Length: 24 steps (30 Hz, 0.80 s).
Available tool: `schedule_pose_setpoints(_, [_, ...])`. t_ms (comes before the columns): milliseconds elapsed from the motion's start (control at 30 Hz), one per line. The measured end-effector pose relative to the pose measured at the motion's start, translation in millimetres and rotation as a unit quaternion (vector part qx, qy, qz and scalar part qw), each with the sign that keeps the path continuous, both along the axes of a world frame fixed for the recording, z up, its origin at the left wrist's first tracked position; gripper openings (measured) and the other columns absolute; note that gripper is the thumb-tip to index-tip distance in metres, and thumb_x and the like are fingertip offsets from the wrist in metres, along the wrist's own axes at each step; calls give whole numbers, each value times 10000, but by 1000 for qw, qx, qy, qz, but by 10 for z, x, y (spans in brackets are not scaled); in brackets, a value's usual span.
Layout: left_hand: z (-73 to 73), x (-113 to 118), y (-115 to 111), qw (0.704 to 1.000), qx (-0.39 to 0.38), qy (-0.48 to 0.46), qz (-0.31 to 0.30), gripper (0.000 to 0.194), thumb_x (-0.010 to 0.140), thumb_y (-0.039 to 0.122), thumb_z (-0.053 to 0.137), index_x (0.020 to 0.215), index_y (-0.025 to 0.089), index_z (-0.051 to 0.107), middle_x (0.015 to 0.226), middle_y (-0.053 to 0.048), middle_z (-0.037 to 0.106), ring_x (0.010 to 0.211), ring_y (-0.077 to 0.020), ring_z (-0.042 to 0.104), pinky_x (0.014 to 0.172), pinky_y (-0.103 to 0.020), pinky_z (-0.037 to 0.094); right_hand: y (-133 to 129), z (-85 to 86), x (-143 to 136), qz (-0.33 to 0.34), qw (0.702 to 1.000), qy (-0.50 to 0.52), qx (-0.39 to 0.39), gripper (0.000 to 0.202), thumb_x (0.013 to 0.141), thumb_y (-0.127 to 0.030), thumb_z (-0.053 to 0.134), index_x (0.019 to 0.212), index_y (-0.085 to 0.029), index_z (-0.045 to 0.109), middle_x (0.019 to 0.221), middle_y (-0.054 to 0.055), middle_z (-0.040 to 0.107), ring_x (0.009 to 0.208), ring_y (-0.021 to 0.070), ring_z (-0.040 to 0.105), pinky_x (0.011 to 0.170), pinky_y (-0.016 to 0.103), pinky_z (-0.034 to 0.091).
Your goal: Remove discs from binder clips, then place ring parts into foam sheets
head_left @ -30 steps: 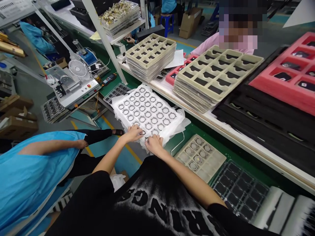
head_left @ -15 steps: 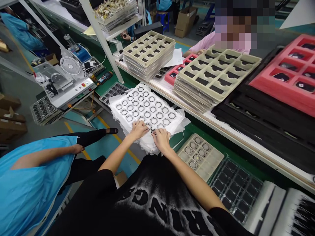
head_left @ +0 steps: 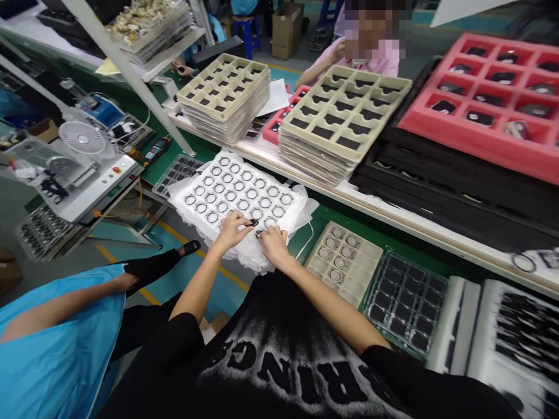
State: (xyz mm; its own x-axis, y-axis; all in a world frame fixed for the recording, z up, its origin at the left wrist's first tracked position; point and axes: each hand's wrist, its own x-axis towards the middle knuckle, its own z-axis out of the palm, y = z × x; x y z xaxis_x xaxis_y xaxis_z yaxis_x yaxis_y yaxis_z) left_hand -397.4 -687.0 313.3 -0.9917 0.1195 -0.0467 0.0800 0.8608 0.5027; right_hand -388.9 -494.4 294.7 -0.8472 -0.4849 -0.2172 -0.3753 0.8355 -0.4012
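A white tray lined with thin white sheet holds rows of round dark-rimmed rings. Over its near edge, my left hand is closed in a pinch on a small dark part. Just to the right, my right hand has its fingers bent together at the tray's near right part. A dark bit shows at its fingertips, too small to name. The two hands are close but apart.
Right of the white tray lies a beige tray with several rings, then a clear tray. Beige tray stacks and a red foam tray stand on the shelf behind. A fan is at left; a person in blue is close by.
The view has swung right, so the bench things appear further left. My left hand has lifted slightly from the rings, and a dark part now shows in its pinch.
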Motion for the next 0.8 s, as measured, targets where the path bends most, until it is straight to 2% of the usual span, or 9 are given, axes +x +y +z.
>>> schedule_pose_setpoints(167, [259, -112, 408, 986, 120, 116, 5, 169, 930, 385, 683, 931, 224, 737, 921, -30, 554, 953, -196, 576, 917, -377, 481, 128, 54, 71, -37, 998, 33, -38, 317, 1085, -344, 422, 1181, -187, 679, 1189, 142, 582, 1120, 294, 430, 882, 406, 305])
schedule_pose_setpoints(267, [362, -100, 776, 975, 176, 135, -11, 188, 930, 412, 685, 900, 229, 712, 889, -18, 560, 911, -186, 588, 858, -358, 504, 494, -34, 232, -90, 992, 51, -65, 339, 1098, -396, 394, 1193, -226, 671, 1137, 104, 586, 1088, 267, 438, 890, 386, 293])
schedule_pose_setpoints(333, [302, -31, 1083, 976, 181, 112, -46, 190, 945, 411, 676, 894, 232, 715, 892, -19, 584, 921, -189, 598, 871, -366, 493, 883, -183, 432, -130, 988, 58, -55, 362, 1104, -398, 364, 1199, -235, 673, 1112, 96, 589, 1073, 261, 443, 905, 383, 285])
schedule_pose_setpoints(367, [219, 20, 1252, 978, 173, 90, -71, 191, 954, 408, 670, 898, 235, 724, 898, -22, 601, 931, -192, 601, 893, -379, 479, 1104, -281, 556, -149, 987, 52, -34, 372, 1105, -392, 353, 1197, -234, 677, 1107, 99, 591, 1070, 263, 443, 916, 386, 281])
schedule_pose_setpoints(433, [-46, 134, 1605, 982, 137, 30, -129, 195, 971, 405, 656, 917, 239, 743, 925, -36, 637, 973, -208, 602, 940, -413, 432, 1549, -499, 825, -176, 984, 23, 27, 379, 1100, -369, 353, 1195, -216, 687, 1113, 116, 596, 1074, 275, 441, 937, 399, 277])
schedule_pose_setpoints(567, [-758, 313, 2221, 965, 19, -86, -247, 210, 997, 377, 618, 993, 220, 756, 1018, -85, 677, 1065, -251, 569, 931, -451, 352, 2221, -878, 1285, -185, 978, -25, 94, 376, 1088, -312, 363, 1126, -173, 710, 1103, 145, 607, 1061, 291, 448, 942, 422, 285])
schedule_pose_setpoints(667, [-1177, 345, 2489, 946, -28, -117, -301, 204, 1003, 329, 590, 1013, 209, 754, 1068, -109, 673, 1094, -271, 539, 912, -449, 332, 2440, -1051, 1469, -178, 978, -47, 93, 332, 1071, -275, 401, 1082, -177, 718, 1098, 139, 613, 1039, 278, 455, 936, 417, 290])
schedule_pose_setpoints(733, [-1351, 329, 2581, 942, -41, -122, -310, 208, 1002, 302, 572, 994, 199, 753, 1102, -125, 667, 1115, -287, 521, 913, -455, 324, 2487, -1133, 1520, -180, 978, -58, 88, 314, 1063, -258, 416, 1076, -184, 721, 1113, 135, 614, 1034, 270, 455, 930, 410, 289])
schedule_pose_setpoints(800, [-1464, 300, 2631, 940, -57, -126, -313, 221, 1001, 285, 554, 983, 190, 752, 1129, -135, 656, 1127, -298, 510, 917, -465, 318, 2492, -1204, 1529, -185, 977, -67, 78, 316, 1065, -257, 418, 1075, -192, 727, 1126, 129, 616, 1034, 261, 453, 927, 405, 283])
